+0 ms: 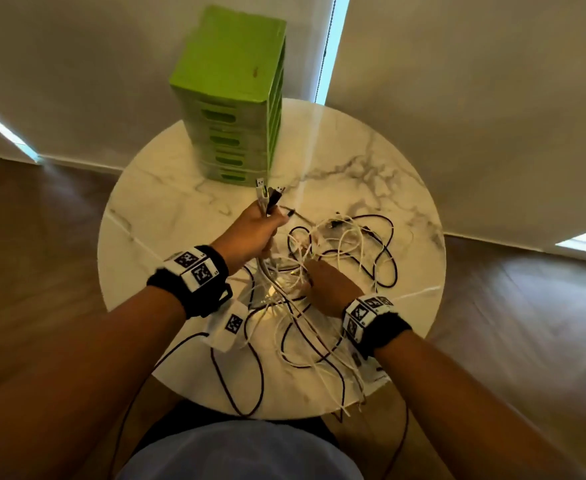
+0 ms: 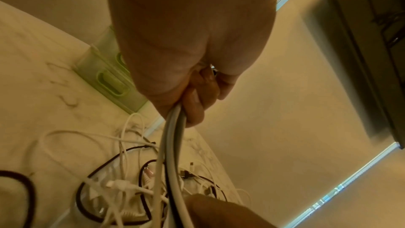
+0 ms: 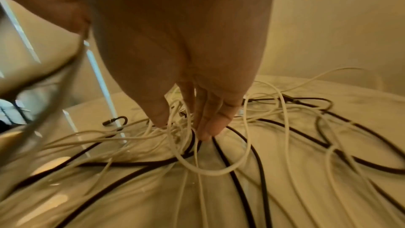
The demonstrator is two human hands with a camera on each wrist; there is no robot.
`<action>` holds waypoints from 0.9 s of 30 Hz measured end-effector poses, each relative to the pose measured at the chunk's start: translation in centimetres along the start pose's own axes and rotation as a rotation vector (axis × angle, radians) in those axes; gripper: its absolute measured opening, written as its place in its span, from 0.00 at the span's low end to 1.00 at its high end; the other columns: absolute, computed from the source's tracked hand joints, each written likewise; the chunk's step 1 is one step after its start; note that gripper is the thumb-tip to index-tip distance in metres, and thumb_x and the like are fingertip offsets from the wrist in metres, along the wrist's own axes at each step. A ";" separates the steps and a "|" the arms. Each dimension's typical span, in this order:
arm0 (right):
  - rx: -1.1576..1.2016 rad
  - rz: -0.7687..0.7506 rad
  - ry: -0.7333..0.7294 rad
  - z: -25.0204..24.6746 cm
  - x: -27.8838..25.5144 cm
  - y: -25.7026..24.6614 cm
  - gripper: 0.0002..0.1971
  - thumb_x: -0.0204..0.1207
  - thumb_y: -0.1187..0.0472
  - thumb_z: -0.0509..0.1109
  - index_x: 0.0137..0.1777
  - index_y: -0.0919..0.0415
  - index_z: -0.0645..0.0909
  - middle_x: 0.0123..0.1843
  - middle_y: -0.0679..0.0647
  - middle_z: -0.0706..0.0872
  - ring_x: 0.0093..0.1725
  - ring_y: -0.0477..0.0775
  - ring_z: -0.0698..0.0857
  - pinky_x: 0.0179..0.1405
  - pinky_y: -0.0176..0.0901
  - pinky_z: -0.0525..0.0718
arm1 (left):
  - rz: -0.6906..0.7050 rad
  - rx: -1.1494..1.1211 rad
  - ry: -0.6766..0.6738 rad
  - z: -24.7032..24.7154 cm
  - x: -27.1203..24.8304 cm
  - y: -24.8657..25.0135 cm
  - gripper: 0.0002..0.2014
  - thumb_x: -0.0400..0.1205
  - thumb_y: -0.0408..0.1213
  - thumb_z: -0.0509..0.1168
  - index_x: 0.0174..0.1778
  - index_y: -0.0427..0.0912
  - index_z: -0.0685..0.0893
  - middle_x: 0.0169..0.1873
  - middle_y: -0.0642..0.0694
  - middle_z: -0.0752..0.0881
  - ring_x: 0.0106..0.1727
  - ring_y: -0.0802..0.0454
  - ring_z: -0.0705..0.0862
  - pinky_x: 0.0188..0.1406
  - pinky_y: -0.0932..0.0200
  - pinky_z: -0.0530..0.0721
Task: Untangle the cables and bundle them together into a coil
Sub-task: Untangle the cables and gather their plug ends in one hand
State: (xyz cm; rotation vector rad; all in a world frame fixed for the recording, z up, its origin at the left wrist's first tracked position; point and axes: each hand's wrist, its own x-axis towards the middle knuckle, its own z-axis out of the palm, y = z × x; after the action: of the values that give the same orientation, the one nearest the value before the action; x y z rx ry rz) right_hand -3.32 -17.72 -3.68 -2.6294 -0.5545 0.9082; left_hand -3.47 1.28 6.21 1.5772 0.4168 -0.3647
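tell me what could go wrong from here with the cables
1. The left hand grips several cable ends while the right hand has its fingers in the tangle; pulling up now could tighten knots among the white and black loops.
2. Some cables hang over the table edge near the person; a tug might drag more off.
3. The green drawer unit stands close behind the left hand and could be bumped.

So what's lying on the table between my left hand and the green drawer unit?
Only bare marble table, in the head view; the plug ends gripped by the left hand point toward the green drawer unit.
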 end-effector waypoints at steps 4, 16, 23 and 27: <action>-0.085 -0.108 0.018 -1.5 0.7 0.7 0.13 0.84 0.55 0.64 0.61 0.59 0.85 0.62 0.60 0.86 0.63 0.64 0.84 0.58 0.52 0.81 | -0.004 0.022 0.064 -0.4 0.7 -0.6 0.13 0.89 0.36 0.61 0.39 0.47 0.68 0.24 0.48 0.65 0.20 0.53 0.65 0.22 0.61 0.69; -0.054 -0.049 0.123 -2.6 7.1 0.6 0.11 0.82 0.58 0.66 0.53 0.63 0.88 0.52 0.63 0.87 0.52 0.63 0.87 0.44 0.43 0.79 | -0.019 0.007 0.130 -0.6 1.6 -1.5 0.12 0.89 0.35 0.62 0.39 0.47 0.70 0.23 0.48 0.66 0.19 0.55 0.67 0.21 0.62 0.69; -0.187 0.004 0.168 -3.9 6.7 1.0 0.14 0.77 0.50 0.66 0.47 0.61 0.85 0.52 0.63 0.88 0.53 0.66 0.88 0.50 0.52 0.85 | -0.007 -0.044 0.123 -0.5 2.0 -1.7 0.09 0.88 0.35 0.63 0.44 0.46 0.71 0.24 0.48 0.67 0.20 0.54 0.67 0.22 0.61 0.70; 0.041 0.060 0.325 -8.2 5.2 2.7 0.13 0.77 0.49 0.68 0.35 0.55 0.77 0.43 0.59 0.85 0.43 0.63 0.84 0.42 0.50 0.77 | 0.008 -0.050 0.103 -0.5 2.4 -2.2 0.07 0.88 0.36 0.62 0.48 0.44 0.69 0.27 0.46 0.67 0.24 0.53 0.67 0.23 0.59 0.69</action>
State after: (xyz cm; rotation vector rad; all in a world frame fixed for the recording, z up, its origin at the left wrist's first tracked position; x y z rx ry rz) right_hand 6.42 -18.99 -1.27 -2.6898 -0.3714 0.4843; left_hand -2.39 1.93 3.19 1.5528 0.4955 -0.2653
